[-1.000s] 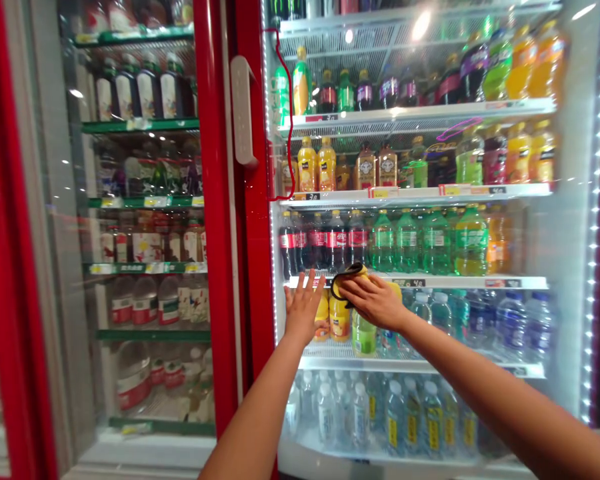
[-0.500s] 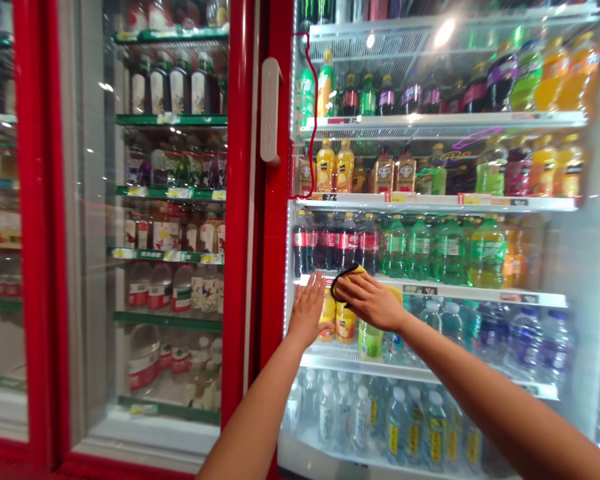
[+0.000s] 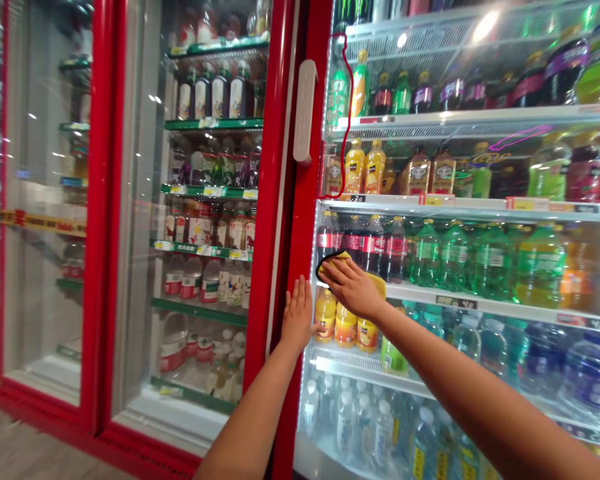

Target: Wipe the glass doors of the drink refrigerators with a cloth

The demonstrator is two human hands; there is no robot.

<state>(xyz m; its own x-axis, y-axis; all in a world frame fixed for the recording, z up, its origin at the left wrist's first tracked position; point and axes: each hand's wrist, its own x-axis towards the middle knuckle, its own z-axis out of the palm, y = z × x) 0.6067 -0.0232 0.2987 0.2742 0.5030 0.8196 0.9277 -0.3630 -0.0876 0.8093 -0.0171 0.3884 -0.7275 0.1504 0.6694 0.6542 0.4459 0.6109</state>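
Observation:
My right hand (image 3: 353, 283) presses a yellow cloth (image 3: 377, 283) with black edging against the glass door of the right fridge, in front of the cola bottles (image 3: 374, 245). The cloth shows past the fingertips and beside the palm. My left hand (image 3: 298, 313) lies flat on the red door frame (image 3: 305, 233) just left of the glass, fingers stretched out and nothing held. Yellow-capped orange juice bottles (image 3: 345, 327) stand behind the glass below my right hand.
A white door handle (image 3: 306, 113) is fixed to the red frame above my left hand. Left of it, another glass-doored fridge holds bottles on green-edged shelves (image 3: 215, 124). Green bottles (image 3: 454, 253) and water bottles (image 3: 345, 420) fill shelves on the right. Grey floor (image 3: 10, 447) shows at lower left.
My left hand has moved left from the glass onto the red frame. My right hand and the cloth have slid left across the glass. The view has turned left.

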